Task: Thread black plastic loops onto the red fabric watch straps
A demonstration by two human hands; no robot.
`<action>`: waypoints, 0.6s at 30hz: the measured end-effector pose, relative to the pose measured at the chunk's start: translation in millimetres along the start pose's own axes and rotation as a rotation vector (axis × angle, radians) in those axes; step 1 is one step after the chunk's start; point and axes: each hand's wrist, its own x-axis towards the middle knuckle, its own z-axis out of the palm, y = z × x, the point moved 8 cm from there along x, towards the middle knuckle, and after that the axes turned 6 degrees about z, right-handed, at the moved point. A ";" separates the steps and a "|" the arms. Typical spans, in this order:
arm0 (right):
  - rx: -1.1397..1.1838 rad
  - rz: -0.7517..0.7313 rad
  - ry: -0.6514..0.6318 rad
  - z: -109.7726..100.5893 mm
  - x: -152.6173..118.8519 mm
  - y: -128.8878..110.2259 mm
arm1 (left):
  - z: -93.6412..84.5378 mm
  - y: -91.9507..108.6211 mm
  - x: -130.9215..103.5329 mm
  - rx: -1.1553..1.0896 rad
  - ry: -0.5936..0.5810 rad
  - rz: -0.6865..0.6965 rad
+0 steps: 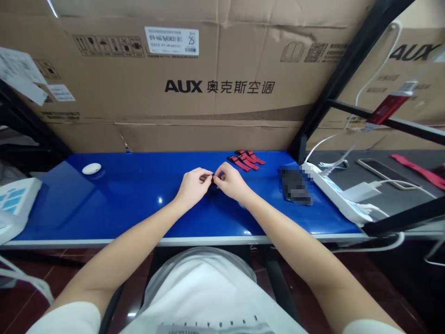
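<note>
My left hand [194, 185] and my right hand [230, 181] meet above the middle of the blue tabletop [139, 199], thumbs and forefingers pinched together. Between the fingertips is a small dark piece, mostly hidden, too small to name. Just behind my right hand lie several red straps [246, 160] with black buckles, grouped near the tabletop's back edge. To the right of that hand lies a dark flat object [295, 185], blurred by pixelation.
A white oval object [92, 169] lies at the left. White power strips stand at the left [17, 208] and right [339, 197] ends. A large cardboard box [215, 60] walls off the back. Black shelf posts, cables, a phone [385, 173] and a red strap [419, 170] are at right.
</note>
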 end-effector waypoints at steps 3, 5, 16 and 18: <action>0.218 0.129 -0.071 0.8 3.2 9.5 | 1.8 -15.5 3.5 -0.340 -0.005 -0.141; 0.330 0.176 -0.127 2.0 3.9 10.8 | 4.3 -23.3 4.4 -0.524 -0.015 -0.237; 0.565 0.154 -0.227 4.0 4.4 11.5 | 23.2 -27.8 -4.7 -0.877 -0.194 -0.476; 0.520 0.134 -0.200 -3.0 9.3 16.2 | 24.9 -27.9 -5.1 -0.899 -0.207 -0.488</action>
